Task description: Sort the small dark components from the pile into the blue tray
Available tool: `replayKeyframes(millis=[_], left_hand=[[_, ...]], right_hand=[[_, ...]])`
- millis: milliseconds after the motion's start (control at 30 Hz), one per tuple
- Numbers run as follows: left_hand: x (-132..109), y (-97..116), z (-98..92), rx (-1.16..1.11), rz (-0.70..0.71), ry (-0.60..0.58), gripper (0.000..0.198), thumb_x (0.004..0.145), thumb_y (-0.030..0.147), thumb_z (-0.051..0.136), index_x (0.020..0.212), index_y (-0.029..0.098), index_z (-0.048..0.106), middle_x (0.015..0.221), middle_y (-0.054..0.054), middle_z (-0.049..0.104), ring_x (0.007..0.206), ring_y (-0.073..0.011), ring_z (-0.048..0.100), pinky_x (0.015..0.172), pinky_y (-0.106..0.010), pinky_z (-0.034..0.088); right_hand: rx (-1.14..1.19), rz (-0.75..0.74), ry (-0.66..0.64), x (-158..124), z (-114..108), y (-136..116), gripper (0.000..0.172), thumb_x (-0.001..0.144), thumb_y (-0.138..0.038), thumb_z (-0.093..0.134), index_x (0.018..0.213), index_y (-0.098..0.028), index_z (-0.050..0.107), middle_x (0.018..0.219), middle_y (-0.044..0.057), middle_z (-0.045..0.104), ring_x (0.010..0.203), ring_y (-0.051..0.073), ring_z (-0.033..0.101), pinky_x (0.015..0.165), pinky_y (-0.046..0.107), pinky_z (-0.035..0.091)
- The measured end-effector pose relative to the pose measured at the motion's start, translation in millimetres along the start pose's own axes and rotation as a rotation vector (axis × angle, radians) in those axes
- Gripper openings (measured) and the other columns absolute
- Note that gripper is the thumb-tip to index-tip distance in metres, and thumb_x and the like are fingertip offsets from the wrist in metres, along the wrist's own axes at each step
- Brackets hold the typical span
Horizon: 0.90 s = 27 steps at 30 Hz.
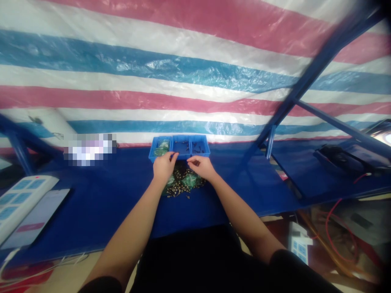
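Note:
A heap of small dark and brass-coloured parts [181, 185] with bits of green lies on the blue table [100, 211]. Both my hands rest over its far side. My left hand [164, 166] has its fingers curled, the fingertips pinched near the front edge of the blue tray [180, 146]. My right hand [201, 167] is also curled in a pinch, close to the left one. What either pinch holds is too small to make out. The tray has three compartments: green pieces in the left one, dark small parts in the middle and right ones.
A white power strip [21, 201] and a phone [39, 217] lie at the left. A blue metal frame [305, 81] rises at the right, with a black device [339, 158] on a lower blue shelf. Red cables [332, 228] hang below. A striped tarp [183, 61] backs the table.

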<state>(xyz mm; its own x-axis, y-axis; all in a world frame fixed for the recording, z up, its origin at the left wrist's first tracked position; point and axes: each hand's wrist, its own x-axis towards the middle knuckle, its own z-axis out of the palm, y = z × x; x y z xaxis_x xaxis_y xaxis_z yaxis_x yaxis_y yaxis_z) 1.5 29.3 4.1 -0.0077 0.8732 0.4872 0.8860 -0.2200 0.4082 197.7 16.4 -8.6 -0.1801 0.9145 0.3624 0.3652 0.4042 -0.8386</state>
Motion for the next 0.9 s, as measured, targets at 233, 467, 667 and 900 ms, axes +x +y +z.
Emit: replayKeyframes(millis=[233, 467, 667, 900], left_hand=[[-11, -3, -7.6, 0.041, 0.031, 0.004, 0.034, 0.093, 0.044, 0.044, 0.099, 0.021, 0.070, 0.072, -0.004, 0.070, 0.065, -0.0186, 0.064, 0.060, -0.025, 0.039], [-12, -6, -8.5, 0.020, 0.023, -0.029, 0.031, 0.092, 0.041, 0.045, 0.095, 0.022, 0.069, 0.073, -0.003, 0.070, 0.064, -0.0180, 0.063, 0.059, -0.025, 0.038], [-13, -9, -10.3, -0.006, 0.028, -0.033, 0.031, 0.092, 0.041, 0.045, 0.095, 0.022, 0.069, 0.072, -0.003, 0.069, 0.065, -0.0177, 0.064, 0.058, -0.025, 0.038], [-15, -8, -11.6, -0.029, 0.038, -0.048, 0.031, 0.092, 0.041, 0.044, 0.095, 0.022, 0.068, 0.072, -0.003, 0.069, 0.062, -0.0169, 0.062, 0.058, -0.025, 0.039]], right_hand=[[-0.157, 0.086, -0.046, 1, -5, 10, 0.017, 0.076, -0.023, 0.062, 0.089, -0.020, 0.074, 0.082, 0.003, 0.074, 0.072, 0.016, 0.066, 0.074, 0.029, 0.053], [-0.179, -0.011, 0.067, 13, 1, -3, 0.023, 0.085, -0.028, 0.055, 0.099, -0.018, 0.071, 0.089, 0.005, 0.073, 0.076, 0.017, 0.064, 0.076, 0.030, 0.051], [-0.701, -0.121, -0.118, 78, 15, -21, 0.023, 0.087, -0.018, 0.054, 0.088, -0.020, 0.077, 0.095, 0.011, 0.072, 0.107, 0.029, 0.052, 0.093, 0.043, 0.037], [-0.847, -0.087, -0.449, 135, 26, -8, 0.006, 0.062, -0.018, 0.080, 0.067, -0.022, 0.078, 0.081, 0.010, 0.074, 0.090, 0.028, 0.063, 0.086, 0.036, 0.037]])
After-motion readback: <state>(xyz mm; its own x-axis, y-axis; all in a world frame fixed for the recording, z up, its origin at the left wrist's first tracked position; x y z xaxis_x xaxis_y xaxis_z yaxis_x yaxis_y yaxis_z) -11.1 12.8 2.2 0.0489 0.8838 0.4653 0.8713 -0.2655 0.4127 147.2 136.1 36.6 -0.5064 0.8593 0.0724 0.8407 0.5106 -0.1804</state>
